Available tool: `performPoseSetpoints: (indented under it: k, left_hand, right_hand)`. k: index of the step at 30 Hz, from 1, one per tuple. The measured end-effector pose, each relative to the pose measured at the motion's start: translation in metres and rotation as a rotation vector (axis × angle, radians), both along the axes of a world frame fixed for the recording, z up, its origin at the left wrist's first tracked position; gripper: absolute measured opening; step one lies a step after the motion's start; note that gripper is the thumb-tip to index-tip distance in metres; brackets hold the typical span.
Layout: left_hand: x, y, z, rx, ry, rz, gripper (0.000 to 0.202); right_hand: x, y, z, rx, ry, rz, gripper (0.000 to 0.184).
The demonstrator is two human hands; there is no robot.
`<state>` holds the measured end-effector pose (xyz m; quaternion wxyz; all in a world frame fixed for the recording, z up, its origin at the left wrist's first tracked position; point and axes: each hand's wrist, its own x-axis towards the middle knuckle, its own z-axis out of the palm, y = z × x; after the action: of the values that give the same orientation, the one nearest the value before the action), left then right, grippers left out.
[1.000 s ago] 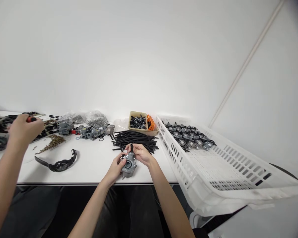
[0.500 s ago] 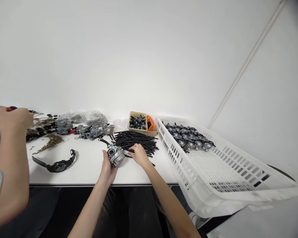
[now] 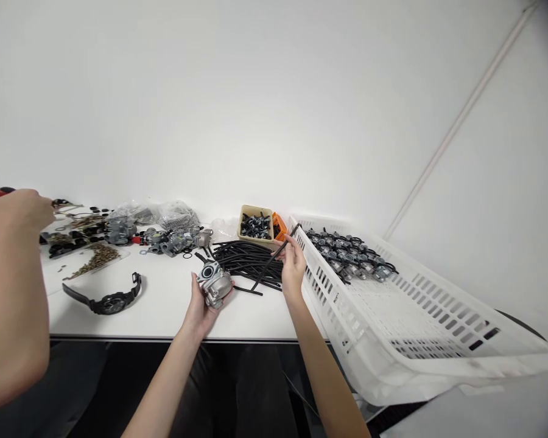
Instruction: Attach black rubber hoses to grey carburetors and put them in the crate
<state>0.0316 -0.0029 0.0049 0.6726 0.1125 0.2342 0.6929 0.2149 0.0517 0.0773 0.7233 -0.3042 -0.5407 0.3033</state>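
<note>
A silvery carburetor (image 3: 217, 283) rests in my left hand (image 3: 200, 313), whose fingers curl round its underside above the table's front edge. My right hand (image 3: 293, 267) pinches a thin black rubber hose (image 3: 274, 258), tilted with its upper end near the white crate's wall. Behind both hands lies a pile of black hoses (image 3: 242, 258), with a couple of loose ones at its near side. A black rubber ring (image 3: 187, 255) lies left of the pile.
A white crate (image 3: 319, 292) at right holds rows of carburetors (image 3: 347, 252). Behind the hoses stand a cream bin (image 3: 256, 238) of small black parts and an orange basket (image 3: 279, 224). A wristwatch (image 3: 112, 303), brass screws (image 3: 98, 258) and a co-worker's arm (image 3: 16, 292) are at left.
My right hand has lifted a hose from the pile and moved right and up with it. The carburetor has turned in my left hand. The co-worker's hand has shifted left.
</note>
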Motion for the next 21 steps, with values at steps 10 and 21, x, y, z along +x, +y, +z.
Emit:
performPoseSetpoints:
  k: [10, 21]
  left_hand:
    - [0.002, -0.002, 0.001, -0.112, 0.049, 0.08, 0.04]
    - [0.009, 0.002, -0.007, -0.034, 0.249, 0.158, 0.037]
  right_hand:
    - [-0.024, -0.034, -0.067, -0.278, 0.062, 0.244, 0.029]
    - [-0.036, -0.049, -0.084, -0.213, -0.071, 0.112, 0.032]
